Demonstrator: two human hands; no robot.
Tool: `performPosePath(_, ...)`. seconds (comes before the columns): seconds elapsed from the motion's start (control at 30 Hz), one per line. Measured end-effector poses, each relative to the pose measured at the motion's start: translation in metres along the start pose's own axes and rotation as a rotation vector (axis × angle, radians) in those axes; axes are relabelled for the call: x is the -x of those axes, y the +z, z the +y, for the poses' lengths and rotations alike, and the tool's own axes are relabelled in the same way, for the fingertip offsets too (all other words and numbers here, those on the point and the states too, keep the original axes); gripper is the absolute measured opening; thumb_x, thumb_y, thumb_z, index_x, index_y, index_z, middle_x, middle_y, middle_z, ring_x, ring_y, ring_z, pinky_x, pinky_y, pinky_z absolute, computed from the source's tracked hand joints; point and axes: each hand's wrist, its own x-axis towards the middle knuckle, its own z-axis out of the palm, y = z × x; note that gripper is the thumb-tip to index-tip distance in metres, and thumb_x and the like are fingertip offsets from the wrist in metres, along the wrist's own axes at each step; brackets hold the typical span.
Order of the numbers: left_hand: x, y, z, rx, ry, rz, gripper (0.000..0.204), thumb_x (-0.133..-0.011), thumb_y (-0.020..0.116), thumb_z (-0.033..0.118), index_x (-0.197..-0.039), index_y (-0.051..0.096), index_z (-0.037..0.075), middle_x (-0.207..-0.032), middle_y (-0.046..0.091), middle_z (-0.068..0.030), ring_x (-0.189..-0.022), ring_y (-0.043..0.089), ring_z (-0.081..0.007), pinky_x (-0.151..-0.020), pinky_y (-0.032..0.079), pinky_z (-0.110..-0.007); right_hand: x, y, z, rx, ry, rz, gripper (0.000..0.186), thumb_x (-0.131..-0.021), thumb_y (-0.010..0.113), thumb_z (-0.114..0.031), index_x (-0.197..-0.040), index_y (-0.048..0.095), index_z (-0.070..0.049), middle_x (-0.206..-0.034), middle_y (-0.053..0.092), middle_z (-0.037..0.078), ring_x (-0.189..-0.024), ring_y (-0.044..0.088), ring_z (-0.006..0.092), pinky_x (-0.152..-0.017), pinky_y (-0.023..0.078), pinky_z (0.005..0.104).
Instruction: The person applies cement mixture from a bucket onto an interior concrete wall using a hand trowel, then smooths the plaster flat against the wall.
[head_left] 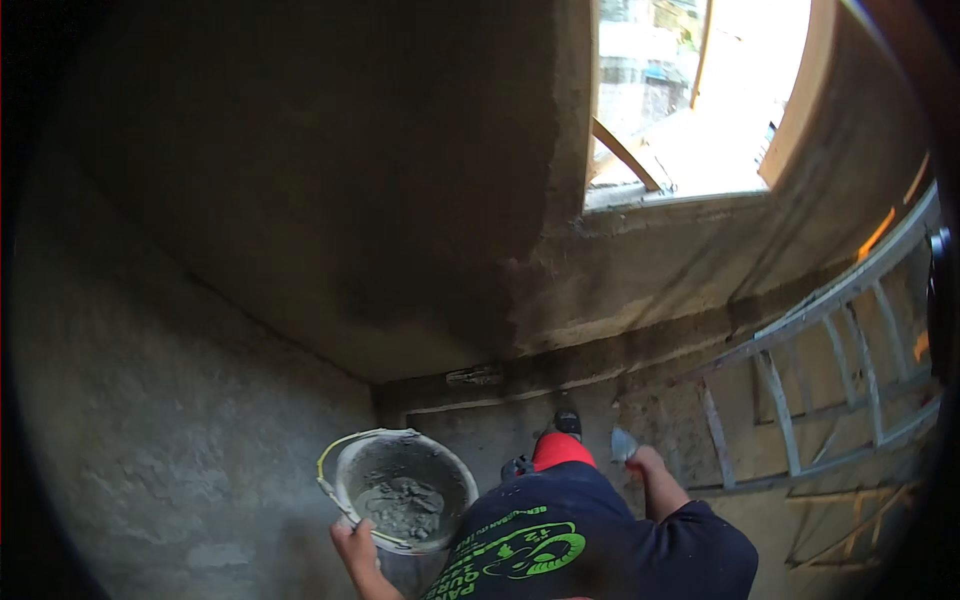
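Observation:
On the left, my left hand (355,545) is closed on the rim of a round bucket (455,480) with a yellow handle raised along its far left side. Wet grey mortar (402,508) lies in lumps at the bottom of the bucket. My right hand (646,461) is closed around a trowel on the right side of my body, with the handle hidden inside my fingers. Its pale, pointed blade (623,443) sticks out ahead of the hand and touches nothing I can see.
A metal ladder (780,410) stands at the right. Ahead is a rough plastered wall (440,200) with a dark damp patch and a bright, wood-framed window opening (690,110). A ledge (560,365) runs along the wall's foot. Another grey wall (190,430) rises at the left.

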Motion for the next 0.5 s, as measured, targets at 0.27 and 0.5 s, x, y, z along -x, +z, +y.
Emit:
performPosePath(0.27,0.03,-0.01,0.045,0.19,0.165,-0.187,0.011,-0.069,0.059,-0.002,-0.08,0.062,-0.004,-0.078,0.061,-0.0034,-0.071,0.056,-0.0157,-0.066,0.047,-0.032,0.151,-0.124,-0.127,-0.724,-0.503,-0.247,0.034,-0.093,0.075,-0.029,-0.12,0.068,-0.01,-0.072,0.063,0.003,-0.055,0.059,0.0132,-0.046,0.048,0.0309)
performPosePath(0.5,0.058,-0.012,0.095,0.193,0.128,-0.286,0.012,-0.069,0.057,-0.006,-0.08,0.061,-0.002,-0.075,0.059,-0.0021,-0.069,0.057,-0.0134,-0.062,0.046,-0.03,0.244,-0.183,-0.16,-0.573,-0.954,-0.506,0.035,-0.098,0.071,-0.032,-0.121,0.066,-0.006,-0.075,0.064,0.001,-0.066,0.061,0.0117,-0.057,0.049,0.0305)
